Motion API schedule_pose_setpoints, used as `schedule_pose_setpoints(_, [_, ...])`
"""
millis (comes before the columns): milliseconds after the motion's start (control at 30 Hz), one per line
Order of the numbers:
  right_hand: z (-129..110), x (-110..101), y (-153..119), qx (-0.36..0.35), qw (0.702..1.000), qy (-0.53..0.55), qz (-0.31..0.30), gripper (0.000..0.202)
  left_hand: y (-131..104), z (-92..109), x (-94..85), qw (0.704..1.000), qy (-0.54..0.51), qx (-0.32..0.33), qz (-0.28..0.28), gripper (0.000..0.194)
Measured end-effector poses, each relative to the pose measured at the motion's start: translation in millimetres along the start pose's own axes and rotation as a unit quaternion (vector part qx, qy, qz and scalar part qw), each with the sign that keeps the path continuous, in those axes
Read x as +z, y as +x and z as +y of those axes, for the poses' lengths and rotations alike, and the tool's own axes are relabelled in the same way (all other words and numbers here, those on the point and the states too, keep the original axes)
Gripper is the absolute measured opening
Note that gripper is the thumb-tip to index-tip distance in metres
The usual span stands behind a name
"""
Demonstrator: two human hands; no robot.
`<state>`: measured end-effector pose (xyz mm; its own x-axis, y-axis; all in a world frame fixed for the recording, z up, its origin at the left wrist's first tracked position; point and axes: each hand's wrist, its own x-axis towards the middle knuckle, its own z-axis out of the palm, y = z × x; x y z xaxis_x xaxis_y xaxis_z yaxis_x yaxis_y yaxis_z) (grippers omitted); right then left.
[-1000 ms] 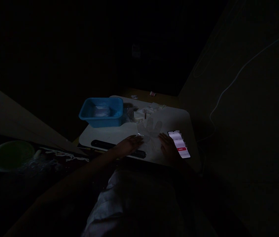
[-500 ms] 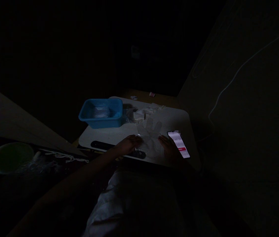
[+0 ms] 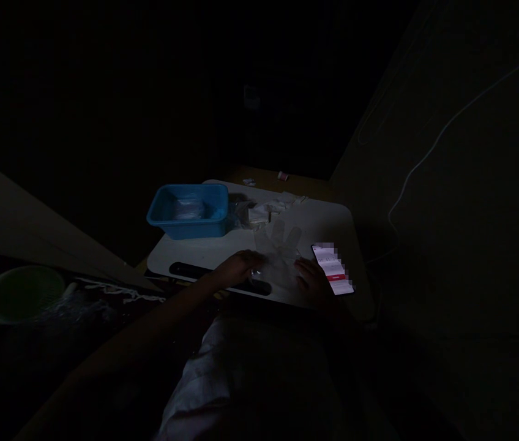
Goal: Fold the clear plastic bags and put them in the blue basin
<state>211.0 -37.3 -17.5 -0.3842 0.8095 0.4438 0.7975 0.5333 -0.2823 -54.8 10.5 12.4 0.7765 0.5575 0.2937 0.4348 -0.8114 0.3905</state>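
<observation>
A clear plastic glove (image 3: 282, 248) lies flat on the small white table (image 3: 195, 250), its fingers pointing away from me. My left hand (image 3: 241, 267) is at the glove's left edge, fingers closed around a shiny bit of the plastic. On the other side my right hand (image 3: 311, 278) rests on the glove's right edge with its fingers apart. The scene is very dark, so the fingertips are hard to make out. A lit phone (image 3: 335, 269) lies just right of my right hand.
A blue basin (image 3: 199, 229) with clear plastic inside stands at the table's left. Crumpled white packets (image 3: 264, 212) lie beside it. A green basket (image 3: 21, 297) is at the lower left. A white cable (image 3: 440, 135) hangs along the right wall.
My left fingers have drawn in on the plastic at the glove's left edge. My right hand has shifted slightly, its fingers more bent and spread. The glove lies nearly where it was.
</observation>
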Motion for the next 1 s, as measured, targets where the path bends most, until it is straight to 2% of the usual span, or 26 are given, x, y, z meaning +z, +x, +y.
schedule_pose_setpoints(167, [0.5, 0.9, 11.6, -0.009, 0.998, 0.05, 0.028, 0.024, 1.9, -1.3, -0.9, 1.0, 0.005, -0.007, 0.012, 0.028])
schedule_pose_setpoints(333, [5.7, 2.7, 10.2, 0.022, 0.995, 0.088, 0.031, 0.023, 0.9, -7.9, 0.0, 0.999, 0.022, -0.021, 0.017, 0.025])
schedule_pose_setpoints(700, [8.9, 0.6, 7.9, 0.048, 0.992, 0.111, 0.02, 0.023, -2.9, -14.8, 6.7, 0.998, -0.029, -0.025, 0.051, 0.019])
schedule_pose_setpoints(833, [2.4, -2.4, 13.0, 0.086, 0.988, 0.125, 0.017, 0.022, -1.1, -12.7, 9.2, 0.993, -0.068, -0.071, 0.064, 0.019])
schedule_pose_setpoints(1000, [-6.3, -2.2, 18.4, 0.161, 0.975, 0.15, 0.015, 0.023, 0.6, -8.8, 8.2, 0.973, -0.168, -0.139, 0.081, 0.026])
